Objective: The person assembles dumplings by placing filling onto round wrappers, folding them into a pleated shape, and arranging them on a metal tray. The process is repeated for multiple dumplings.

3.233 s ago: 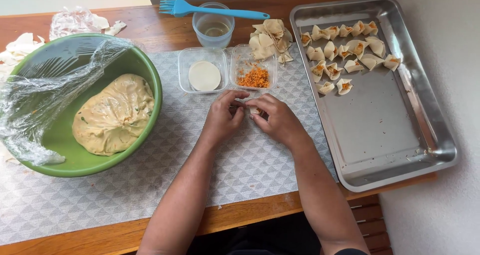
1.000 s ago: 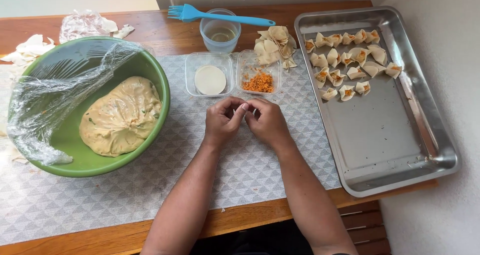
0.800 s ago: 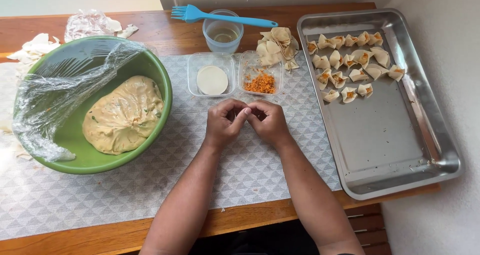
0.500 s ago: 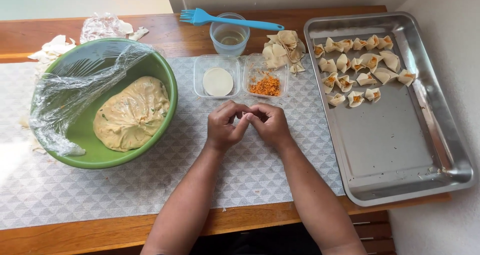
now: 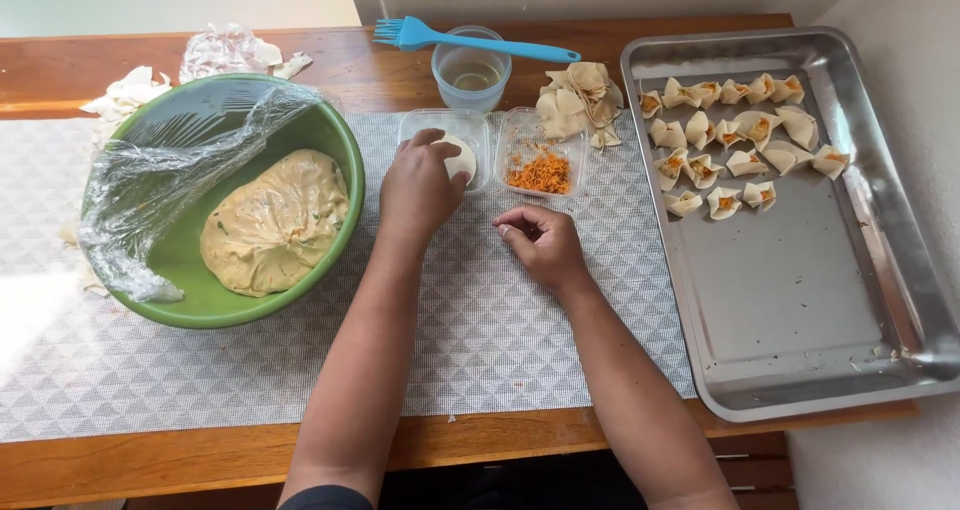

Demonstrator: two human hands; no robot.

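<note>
While the left hand [image 5: 418,185] is reaching into a small clear tub [image 5: 478,130], its fingertips are resting on the round white wrapper [image 5: 462,158] lying there; the fingers are loosely curled over the disc, and whether they have actually pinched it cannot be told. The right hand [image 5: 540,245] is lying on the patterned mat [image 5: 480,320] just below a second tub holding orange filling [image 5: 538,170]; its fingers are half curled, palm turned inward, and nothing is showing in its grip. Both tubs are sitting side by side directly ahead of the hands, seemingly so that wrapper and filling are within the shortest reach. A green bowl [image 5: 330,135] of pale dough [image 5: 275,220], with plastic film [image 5: 170,175] peeled back over its left half, is standing to the left, probably part-covered against drying. A steel tray [image 5: 800,300] is occupying the right of the tabletop [image 5: 250,450], with folded dumplings [image 5: 735,135] lined in rows at its far end, leaving the near part bare. Beyond the tubs, a cup of water [image 5: 472,75] is carrying a blue brush [image 5: 470,42] across its rim, and a heap of wrappers [image 5: 580,100] is lying beside it.
</note>
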